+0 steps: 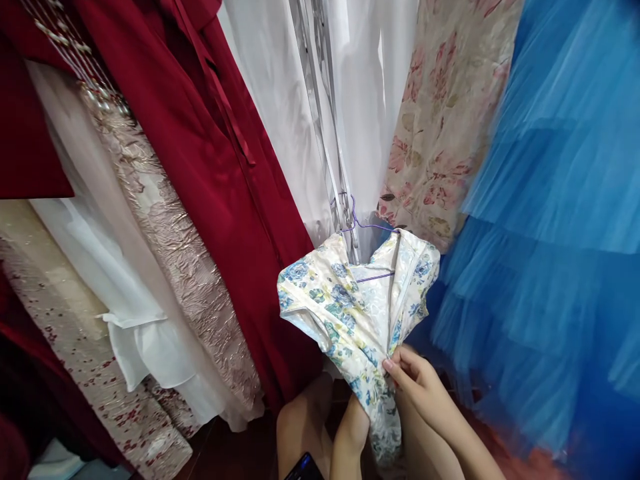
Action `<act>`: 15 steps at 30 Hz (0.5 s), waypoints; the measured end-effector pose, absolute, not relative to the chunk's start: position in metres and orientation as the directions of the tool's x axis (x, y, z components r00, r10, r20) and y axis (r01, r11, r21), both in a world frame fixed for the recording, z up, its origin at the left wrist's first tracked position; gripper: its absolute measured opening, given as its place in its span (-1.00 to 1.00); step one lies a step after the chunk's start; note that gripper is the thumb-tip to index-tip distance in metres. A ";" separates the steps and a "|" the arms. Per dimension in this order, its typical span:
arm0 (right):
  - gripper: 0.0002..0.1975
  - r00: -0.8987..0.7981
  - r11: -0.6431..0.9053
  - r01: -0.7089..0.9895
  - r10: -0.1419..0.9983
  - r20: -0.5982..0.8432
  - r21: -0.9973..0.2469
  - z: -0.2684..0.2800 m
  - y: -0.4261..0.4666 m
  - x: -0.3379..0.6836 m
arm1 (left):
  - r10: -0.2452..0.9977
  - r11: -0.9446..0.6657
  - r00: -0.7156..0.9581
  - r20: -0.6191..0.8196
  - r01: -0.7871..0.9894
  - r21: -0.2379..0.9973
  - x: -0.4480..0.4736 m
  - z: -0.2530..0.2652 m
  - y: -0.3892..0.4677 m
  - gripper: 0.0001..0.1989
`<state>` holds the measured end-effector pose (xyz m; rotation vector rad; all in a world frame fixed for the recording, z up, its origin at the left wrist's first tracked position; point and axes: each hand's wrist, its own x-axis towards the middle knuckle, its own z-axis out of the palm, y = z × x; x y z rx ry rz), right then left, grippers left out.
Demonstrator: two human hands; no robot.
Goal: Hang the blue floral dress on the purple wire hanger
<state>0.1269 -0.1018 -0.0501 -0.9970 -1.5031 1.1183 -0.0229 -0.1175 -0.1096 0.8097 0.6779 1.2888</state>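
Observation:
A white garment with blue and yellow-green flowers (345, 300), perhaps a dress, hangs on a thin purple wire hanger (367, 227) in front of me. Its V-shaped opening faces me, showing the pale lining. My right hand (413, 373) is closed, thumb and forefinger pinching the fabric at the bottom of that V. Whether a zip pull is between them is too small to tell. Only the wrist and back of my left hand (354, 425) show; its fingers disappear behind the garment's lower part, so their grip is hidden.
Long clothes hang close around: a dark red gown (200, 167), a textured pink dress (175, 247), white fabric (280, 87), a pink-flowered dress (440, 120) and a tiered blue tulle dress (540, 233). A dark phone (306, 468) lies by my bare legs. Dark red floor (220, 447) shows below.

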 end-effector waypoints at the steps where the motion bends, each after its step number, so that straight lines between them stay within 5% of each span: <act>1: -0.63 -0.204 0.235 0.051 0.954 0.220 -0.971 -0.049 -0.103 0.128 | 0.988 0.081 0.153 0.003 -0.544 0.835 -0.023 -0.110 -0.118 -0.51; 4: -0.62 -0.216 0.207 0.008 0.955 0.201 -0.978 -0.046 -0.104 0.130 | 0.998 0.064 0.031 -0.057 -0.597 0.800 -0.019 -0.104 -0.116 -0.56; 8: -0.61 -0.191 0.164 -0.027 0.967 0.166 -0.986 -0.042 -0.107 0.127 | 0.879 -0.227 -0.463 -0.115 -0.617 0.754 -0.021 -0.079 -0.110 -0.64; 12: -0.59 -0.206 0.136 -0.016 0.969 0.136 -0.991 -0.035 -0.113 0.121 | 0.508 -0.496 -0.853 0.118 -0.177 0.850 -0.031 -0.060 -0.116 -0.82; 15: -0.60 -0.238 0.105 -0.041 0.965 0.112 -0.994 -0.031 -0.116 0.115 | 0.566 -0.489 -0.762 0.315 -0.002 0.872 -0.027 -0.049 -0.129 -0.87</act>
